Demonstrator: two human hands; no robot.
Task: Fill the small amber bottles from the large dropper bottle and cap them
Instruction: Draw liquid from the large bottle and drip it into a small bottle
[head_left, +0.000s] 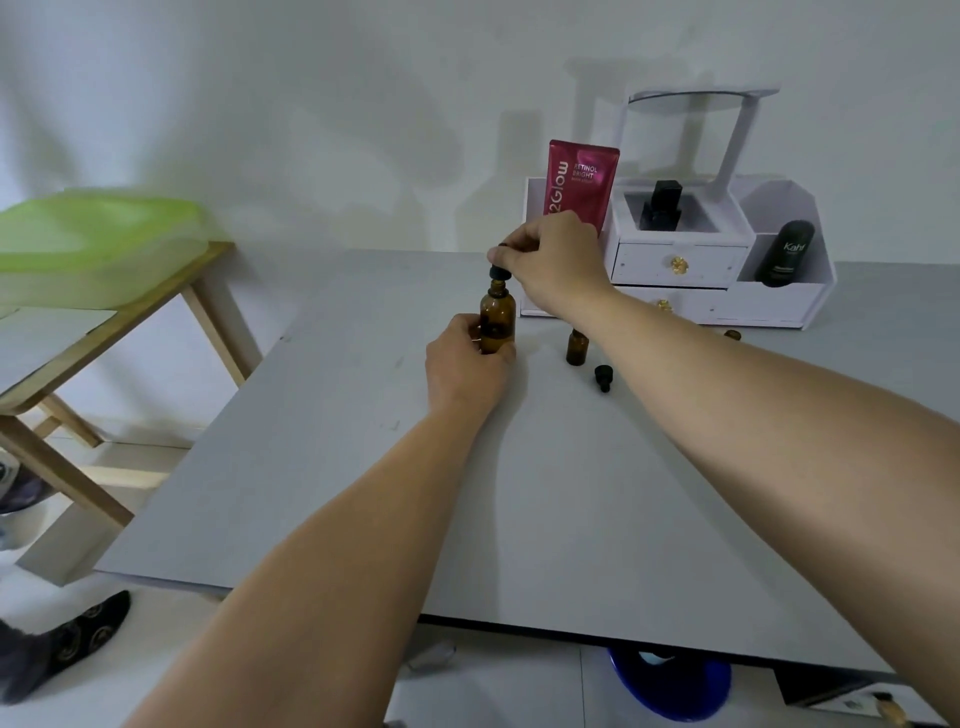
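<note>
The large amber dropper bottle (497, 317) stands upright on the grey table (363, 441). My left hand (465, 364) wraps around its lower body. My right hand (545, 260) pinches the black dropper cap (496, 270) just above the bottle's neck. To the right a small amber bottle (575, 346) stands uncapped, and its small black cap (603, 378) lies on the table beside it. Another small amber bottle (733, 335) peeks out behind my right forearm, mostly hidden.
A white drawer organiser (727, 270) sits at the back right, holding a red tube (581, 182), a black bottle (661, 208) and a dark bottle (784, 254). A wooden side table (104, 332) with a green item stands at left. A blue tub (670, 680) is under the table.
</note>
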